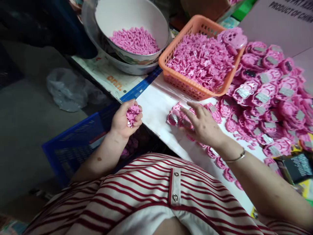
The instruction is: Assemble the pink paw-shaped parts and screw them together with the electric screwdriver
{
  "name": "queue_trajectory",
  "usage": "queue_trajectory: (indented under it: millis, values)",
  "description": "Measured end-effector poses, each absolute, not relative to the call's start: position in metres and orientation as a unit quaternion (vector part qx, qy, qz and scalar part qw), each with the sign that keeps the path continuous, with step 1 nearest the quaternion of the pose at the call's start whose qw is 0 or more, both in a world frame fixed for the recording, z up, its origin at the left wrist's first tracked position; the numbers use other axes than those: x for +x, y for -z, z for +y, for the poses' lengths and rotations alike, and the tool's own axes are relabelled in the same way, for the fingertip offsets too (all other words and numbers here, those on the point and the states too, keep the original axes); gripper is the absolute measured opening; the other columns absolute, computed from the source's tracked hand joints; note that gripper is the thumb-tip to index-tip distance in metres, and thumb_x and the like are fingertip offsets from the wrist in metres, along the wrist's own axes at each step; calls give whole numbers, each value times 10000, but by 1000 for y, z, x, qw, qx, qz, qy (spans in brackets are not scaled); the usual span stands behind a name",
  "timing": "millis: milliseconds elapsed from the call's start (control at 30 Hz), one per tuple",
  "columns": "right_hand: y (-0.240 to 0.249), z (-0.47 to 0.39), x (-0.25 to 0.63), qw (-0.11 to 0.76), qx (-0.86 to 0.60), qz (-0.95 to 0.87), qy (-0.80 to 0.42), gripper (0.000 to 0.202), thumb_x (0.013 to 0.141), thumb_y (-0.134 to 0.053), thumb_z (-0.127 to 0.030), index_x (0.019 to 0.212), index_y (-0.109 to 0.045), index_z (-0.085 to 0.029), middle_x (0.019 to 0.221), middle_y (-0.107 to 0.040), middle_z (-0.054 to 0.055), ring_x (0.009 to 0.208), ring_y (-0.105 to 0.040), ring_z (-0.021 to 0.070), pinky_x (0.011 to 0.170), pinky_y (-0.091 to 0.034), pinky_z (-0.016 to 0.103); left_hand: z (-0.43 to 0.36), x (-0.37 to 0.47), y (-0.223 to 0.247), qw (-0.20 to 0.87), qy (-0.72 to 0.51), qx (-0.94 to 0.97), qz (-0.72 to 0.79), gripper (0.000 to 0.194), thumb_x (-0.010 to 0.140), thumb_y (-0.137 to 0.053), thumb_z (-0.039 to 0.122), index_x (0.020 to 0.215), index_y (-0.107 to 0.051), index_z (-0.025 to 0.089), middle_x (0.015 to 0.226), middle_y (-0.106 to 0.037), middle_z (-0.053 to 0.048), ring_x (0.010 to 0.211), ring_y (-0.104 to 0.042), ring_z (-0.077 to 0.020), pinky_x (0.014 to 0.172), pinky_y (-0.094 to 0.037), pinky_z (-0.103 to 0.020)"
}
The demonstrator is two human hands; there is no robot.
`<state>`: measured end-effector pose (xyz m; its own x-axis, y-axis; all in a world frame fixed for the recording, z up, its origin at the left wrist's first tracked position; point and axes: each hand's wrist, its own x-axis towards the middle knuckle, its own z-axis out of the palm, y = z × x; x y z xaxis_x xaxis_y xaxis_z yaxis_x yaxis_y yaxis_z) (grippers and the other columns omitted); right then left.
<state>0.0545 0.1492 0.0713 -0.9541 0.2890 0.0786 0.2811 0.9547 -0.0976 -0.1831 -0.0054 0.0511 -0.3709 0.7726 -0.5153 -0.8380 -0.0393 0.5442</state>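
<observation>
My left hand [126, 119] is curled, palm up, around several small pink plastic pieces [132, 115], just off the table's edge. Over the white tabletop [151, 101] my right hand [204, 125] reaches with its fingers spread. Below its fingertips lies a pink plastic casing [174, 117] with a silvery part; whether the fingers touch the casings there is unclear. More such casings run in a row beneath and beside the right hand, partly hidden by it.
An orange basket [186, 88] of small pink pieces stands at the back, beside a white bowl [132, 11] of pink pegs. Pink casings [266, 94] are heaped at right. A blue crate [70, 140] sits below the table's left edge, near a clear plastic bag [67, 88].
</observation>
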Motion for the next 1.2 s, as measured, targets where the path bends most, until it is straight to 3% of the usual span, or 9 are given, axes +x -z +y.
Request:
queue_trajectory:
  millis: [100,167,267,333,467,833,967,1100,1200]
  values:
    - [-49,122,71,15,-187,-981,-38,856,855,-499,-670,1506,-330,-141,1545,-315,277,1434,-314,423,1096,-371,624,3,-171,-50,580,-709,-21,401,165,821,-609,259,697,-526,189,602,-570,46,365,-440,-37,303,-245,-106]
    - [-43,109,71,18,-213,-976,-47,844,862,-472,-680,1507,-339,-153,1566,-304,258,1463,-281,420,1133,-320,639,7,-162,-51,590,-705,-11,394,158,816,-612,251,695,-530,189,599,-573,45,365,-447,-40,305,-245,-105]
    - [-52,97,68,82,-250,-959,-110,604,939,-462,-546,1400,-495,-157,1474,-467,220,1378,-436,348,1116,-379,574,10,-143,-53,616,-686,-4,387,148,802,-625,247,695,-545,186,595,-581,43,364,-457,-44,303,-240,-107]
    - [-61,91,69,156,-283,-923,-208,435,963,-474,-459,1252,-609,-163,1267,-631,172,1187,-590,264,1019,-487,468,11,-124,-53,649,-654,-2,390,142,781,-653,250,700,-562,179,588,-583,40,358,-462,-46,297,-234,-115]
    - [-67,78,69,246,-308,-840,-373,395,907,-596,-463,1177,-642,-179,1087,-678,102,966,-651,182,855,-561,353,12,-81,-48,689,-600,-4,406,173,740,-743,268,751,-606,164,575,-566,48,367,-482,-45,310,-255,-133]
    - [-56,58,82,294,-356,-847,-264,206,929,-566,-343,974,-707,-201,991,-695,85,893,-649,178,792,-541,353,21,-35,-35,664,-643,-36,379,184,854,-679,287,744,-581,177,565,-525,52,408,-452,-48,357,-268,-183]
    - [-59,58,87,307,-380,-824,-287,174,909,-575,-311,944,-684,-179,945,-662,76,842,-631,169,754,-536,339,23,-24,-34,645,-663,-11,379,156,879,-656,277,768,-600,183,603,-550,43,468,-484,-63,443,-360,-191]
    - [-63,61,90,265,-384,-846,-259,219,915,-557,-331,1014,-676,-176,990,-649,91,853,-615,177,750,-516,344,25,-16,-34,628,-675,17,387,141,888,-661,308,815,-623,192,659,-597,28,503,-514,-81,433,-345,-200]
    - [-62,65,90,301,-391,-812,-313,177,901,-581,-342,942,-669,-193,923,-648,61,801,-605,153,728,-517,321,27,-15,-35,645,-660,-5,385,173,886,-668,350,810,-628,200,604,-562,34,459,-478,-81,415,-324,-209]
